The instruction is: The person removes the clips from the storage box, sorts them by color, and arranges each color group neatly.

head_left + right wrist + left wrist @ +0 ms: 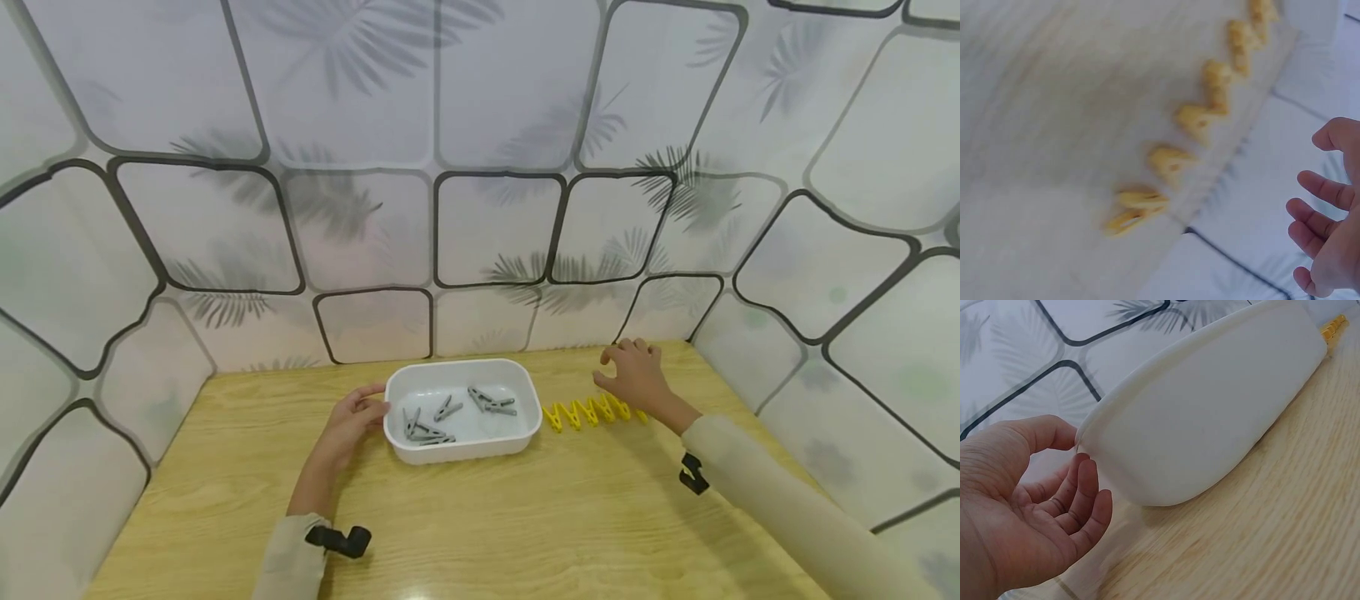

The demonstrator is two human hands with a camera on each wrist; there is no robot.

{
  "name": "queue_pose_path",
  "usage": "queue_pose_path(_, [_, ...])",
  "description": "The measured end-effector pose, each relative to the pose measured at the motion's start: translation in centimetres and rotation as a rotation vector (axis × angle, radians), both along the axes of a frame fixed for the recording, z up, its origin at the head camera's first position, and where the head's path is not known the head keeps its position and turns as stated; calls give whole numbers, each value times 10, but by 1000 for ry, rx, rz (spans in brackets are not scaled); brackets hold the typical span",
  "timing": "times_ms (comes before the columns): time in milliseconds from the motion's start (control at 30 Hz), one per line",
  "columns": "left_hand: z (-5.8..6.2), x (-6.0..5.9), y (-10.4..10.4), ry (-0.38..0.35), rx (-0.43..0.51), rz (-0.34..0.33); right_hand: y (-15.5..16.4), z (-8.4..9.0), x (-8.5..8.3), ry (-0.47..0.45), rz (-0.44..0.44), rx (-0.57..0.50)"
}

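Observation:
A white plastic tub (465, 451) stands on the table with several grey clothespins (447, 407) lying loose inside. At its left end my left hand (348, 429) holds the rim, the thumb and fingertips meeting the edge in the left wrist view. To the right of the tub, several yellow clothespins (575, 414) form a row, partly hidden by my right hand (637, 379). That hand hovers over the row's far right part, fingers loosely bent and spread, holding nothing. The right wrist view shows the yellow clothespins (1194, 120) blurred, apart from the fingers.
The wood-grain table (450, 525) extends toward me in front of the tub. Patterned light fabric walls (495, 233) enclose the back and both sides. Each sleeve carries a black wrist mount, one on the left cuff (339, 539) and one on the right (693, 473).

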State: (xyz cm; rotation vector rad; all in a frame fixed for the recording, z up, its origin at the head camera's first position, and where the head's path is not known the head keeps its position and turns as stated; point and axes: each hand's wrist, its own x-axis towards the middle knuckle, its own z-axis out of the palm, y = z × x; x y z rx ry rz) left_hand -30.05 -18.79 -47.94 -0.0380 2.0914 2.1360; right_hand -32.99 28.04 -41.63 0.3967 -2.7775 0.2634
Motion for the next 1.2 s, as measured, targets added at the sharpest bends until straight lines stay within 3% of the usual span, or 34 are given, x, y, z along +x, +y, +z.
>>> queue_pose_path(267, [0, 1, 1, 11, 13, -3, -49, 32, -11, 0, 185, -33])
queue_pose_path(533, [1, 1, 2, 12, 25, 2, -95, 42, -12, -99, 324, 57])
queue_pose_path(867, [-1, 1, -1, -2, 16, 18, -123, 41, -9, -250, 434, 148])
queue_pose_path(1200, [0, 2, 0, 3, 1, 11, -131, 30, -9, -263, 458, 255])
